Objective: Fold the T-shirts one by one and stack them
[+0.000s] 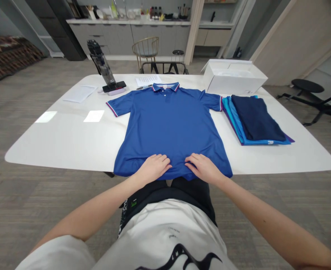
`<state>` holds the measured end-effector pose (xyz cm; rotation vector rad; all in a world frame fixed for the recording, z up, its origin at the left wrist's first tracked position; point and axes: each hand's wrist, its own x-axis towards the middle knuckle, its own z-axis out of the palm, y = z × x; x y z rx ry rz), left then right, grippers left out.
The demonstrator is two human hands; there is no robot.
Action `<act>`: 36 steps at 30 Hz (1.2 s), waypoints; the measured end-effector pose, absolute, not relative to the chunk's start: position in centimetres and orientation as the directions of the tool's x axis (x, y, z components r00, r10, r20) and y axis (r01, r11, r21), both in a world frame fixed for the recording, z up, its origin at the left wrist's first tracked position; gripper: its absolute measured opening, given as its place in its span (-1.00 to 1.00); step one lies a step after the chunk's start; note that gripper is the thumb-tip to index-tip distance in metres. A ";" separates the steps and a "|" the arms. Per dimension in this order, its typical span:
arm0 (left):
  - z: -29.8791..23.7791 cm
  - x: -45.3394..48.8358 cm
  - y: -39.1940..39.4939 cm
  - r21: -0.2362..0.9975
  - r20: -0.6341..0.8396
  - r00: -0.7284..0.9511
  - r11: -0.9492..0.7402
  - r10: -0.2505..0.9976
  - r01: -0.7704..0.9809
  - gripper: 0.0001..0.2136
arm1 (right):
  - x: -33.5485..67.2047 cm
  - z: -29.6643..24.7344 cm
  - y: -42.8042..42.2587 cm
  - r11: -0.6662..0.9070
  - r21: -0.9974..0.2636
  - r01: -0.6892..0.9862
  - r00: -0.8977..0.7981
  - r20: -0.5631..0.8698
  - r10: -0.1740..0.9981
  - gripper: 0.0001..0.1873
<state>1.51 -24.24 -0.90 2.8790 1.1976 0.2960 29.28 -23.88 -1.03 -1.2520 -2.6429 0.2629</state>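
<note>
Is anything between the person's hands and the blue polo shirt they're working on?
Nothing visible stands in the way: the left hand and right hand rest directly on the lower part of the blue polo shirt, with no object between them and the fabric.

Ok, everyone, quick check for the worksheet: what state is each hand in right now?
Left hand: open, lying flat on the blue polo shirt near its hem, holding nothing.
Right hand: open, lying flat on the shirt, holding nothing.
</note>
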 end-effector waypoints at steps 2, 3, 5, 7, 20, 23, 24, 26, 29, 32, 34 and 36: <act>-0.9 1.4 -25.0 0.073 0.180 0.671 -0.690 0.719 0.720 -0.70 | 29.5 -1.0 -24.6 0.624 -0.216 0.751 -0.619 0.098 0.779 -0.62; -0.8 1.3 -25.3 0.066 0.184 0.667 -0.686 0.722 0.725 -0.69 | 29.6 -0.9 -24.9 0.622 -0.199 0.757 -0.617 0.097 0.781 -0.60; -0.8 1.2 -25.8 0.053 0.184 0.671 -0.689 0.719 0.723 -0.69 | 29.7 -0.7 -25.6 0.629 -0.173 0.758 -0.623 0.094 0.777 -0.57; -0.8 1.1 -26.2 0.045 0.178 0.681 -0.697 0.711 0.716 -0.73 | 29.9 -0.6 -26.2 0.654 -0.165 0.739 -0.648 0.092 0.756 -0.55; -0.4 -1.3 -26.0 0.050 0.206 0.503 -0.522 0.839 0.851 -0.68 | 31.8 0.0 -25.9 0.461 -0.193 0.866 -0.442 0.133 0.887 -0.55; -0.3 -1.6 -24.3 0.073 0.200 0.438 -0.459 0.877 0.886 -0.62 | 31.7 -0.2 -24.7 0.406 -0.149 0.902 -0.387 0.139 0.911 -0.49; -0.3 -1.5 -23.5 0.083 0.192 0.428 -0.449 0.883 0.890 -0.58 | 31.5 -0.3 -24.1 0.404 -0.145 0.903 -0.386 0.138 0.912 -0.47; -0.4 -1.3 -21.6 0.097 0.162 0.411 -0.429 0.897 0.898 -0.50 | 30.9 -0.6 -22.4 0.405 -0.147 0.902 -0.391 0.117 0.913 -0.42; -1.0 -0.9 -17.8 0.118 0.106 0.372 -0.384 0.922 0.916 -0.44 | 29.8 -1.1 -19.1 0.383 -0.149 0.912 -0.380 0.050 0.924 -0.35; -1.9 -1.3 -14.7 0.139 0.057 0.322 -0.327 0.945 0.935 -0.41 | 29.1 -1.7 -16.4 0.299 -0.124 0.946 -0.303 -0.022 0.953 -0.32; -2.5 -1.9 -13.9 0.146 0.033 0.288 -0.290 0.957 0.946 -0.40 | 29.3 -2.1 -15.7 0.214 -0.092 0.973 -0.220 -0.061 0.974 -0.30; -3.0 -2.4 -14.2 0.147 0.034 0.265 -0.268 0.964 0.952 -0.40 | 29.8 -2.4 -15.9 0.143 -0.064 0.988 -0.148 -0.083 0.986 -0.26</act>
